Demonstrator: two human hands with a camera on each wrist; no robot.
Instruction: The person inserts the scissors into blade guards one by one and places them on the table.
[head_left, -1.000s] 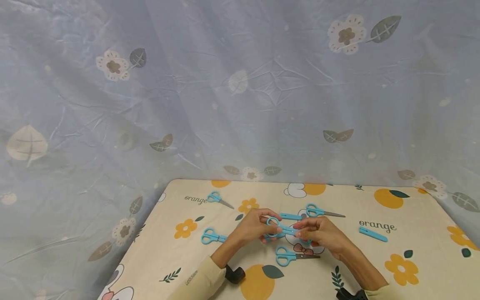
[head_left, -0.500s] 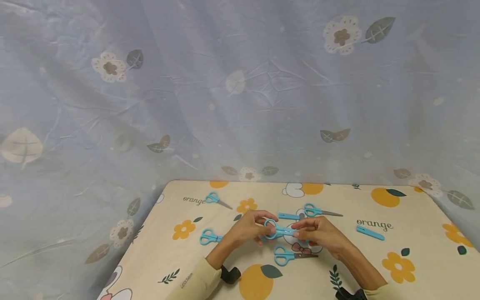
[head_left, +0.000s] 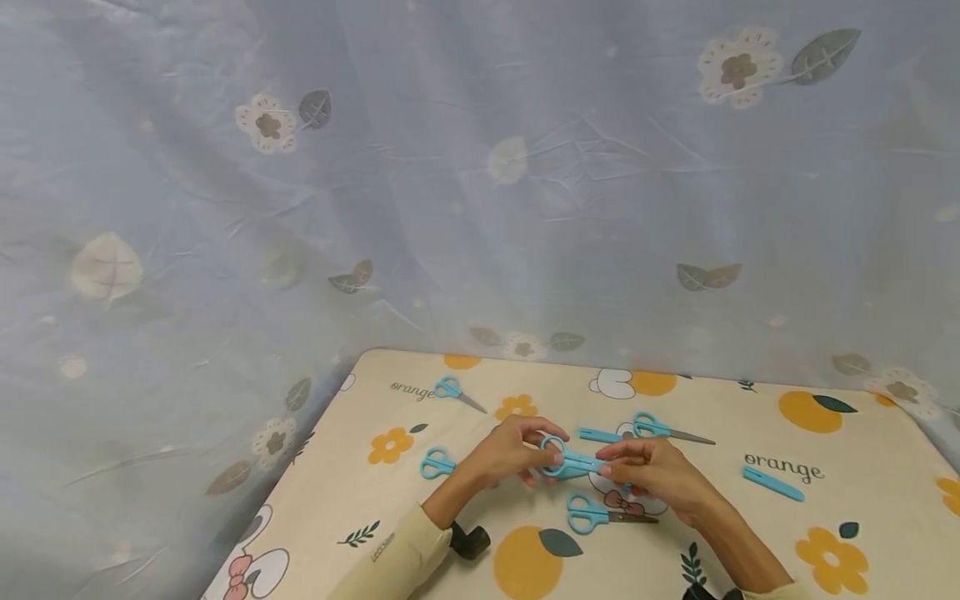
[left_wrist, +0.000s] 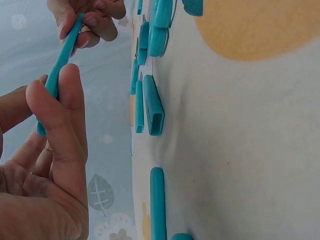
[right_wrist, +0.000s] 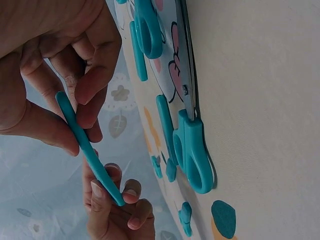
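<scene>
In the head view, a pair of scissors point(head_left: 576, 462) with light blue handles is held above the table, a blue cover over its blades. My left hand point(head_left: 506, 454) pinches it at the handle loops, and my right hand point(head_left: 656, 473) pinches the covered end. Both wrist views show it edge-on as a thin teal strip, so the blades are hidden. Just below my hands lies another pair of scissors point(head_left: 588, 513) with bare blades. Behind them are a blue blade cover point(head_left: 597, 435) and a third pair of scissors point(head_left: 651, 426) with bare blades.
Another blade cover point(head_left: 772, 483) lies to the right. At the left are scissors point(head_left: 448, 387) with bare blades and scissors point(head_left: 437, 463) partly behind my left forearm. A patterned cloth covers the table point(head_left: 420, 492). Behind it hangs a grey-blue flowered curtain point(head_left: 450, 217).
The head view has swung slightly, shifting the whole scene rightward in it. Both hands keep their hold on the covered scissors, with little visible movement between them.
</scene>
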